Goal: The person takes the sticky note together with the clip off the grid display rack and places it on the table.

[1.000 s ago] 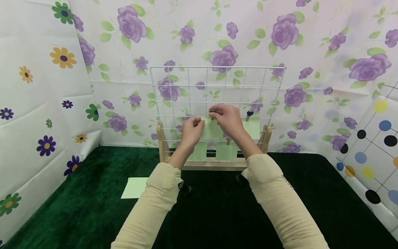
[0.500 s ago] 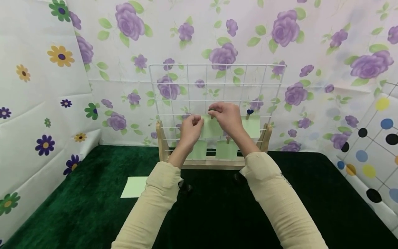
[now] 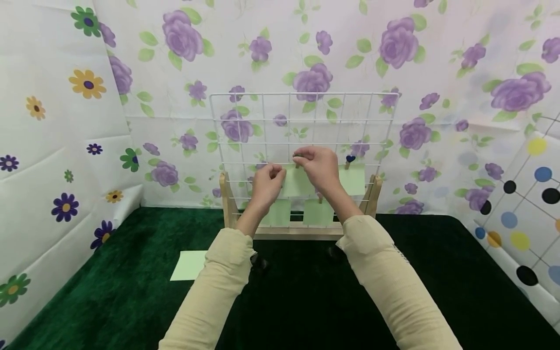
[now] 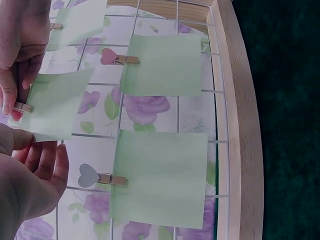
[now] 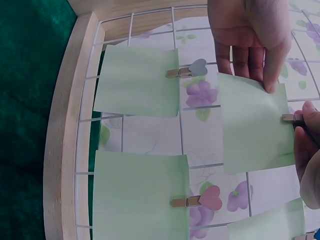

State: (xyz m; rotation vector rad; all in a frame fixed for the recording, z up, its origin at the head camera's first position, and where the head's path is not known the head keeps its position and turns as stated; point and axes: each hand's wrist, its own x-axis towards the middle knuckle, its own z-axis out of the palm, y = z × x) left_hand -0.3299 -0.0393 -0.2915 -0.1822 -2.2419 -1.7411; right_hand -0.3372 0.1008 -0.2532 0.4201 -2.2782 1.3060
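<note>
In the head view my left hand (image 3: pixel 267 188) pinches the left edge of a pale green paper square (image 3: pixel 298 183) against a white wire grid (image 3: pixel 302 144). At that square's top edge, my right hand (image 3: pixel 323 169) pinches a small wooden clothespin (image 5: pixel 290 118); the fingers hide its outer end. Two more squares hang lower: one by a grey-heart clothespin (image 4: pixel 111 178), one by a pink-heart clothespin (image 4: pixel 122 59). To the right, another green square (image 3: pixel 355 180) hangs from a blue-heart clothespin (image 3: pixel 349 162). The left wrist view shows the left thumb in front of the paper, fingers behind.
A wooden stand (image 3: pixel 302 233) holds the grid upright on a dark green cloth (image 3: pixel 131 301). One loose pale green paper (image 3: pixel 188 265) lies left of the left forearm. A floral backdrop (image 3: pixel 175 126) rises behind the grid.
Both hands stay at the same paper and clothespin with almost no movement. The head view shifts only slightly.
</note>
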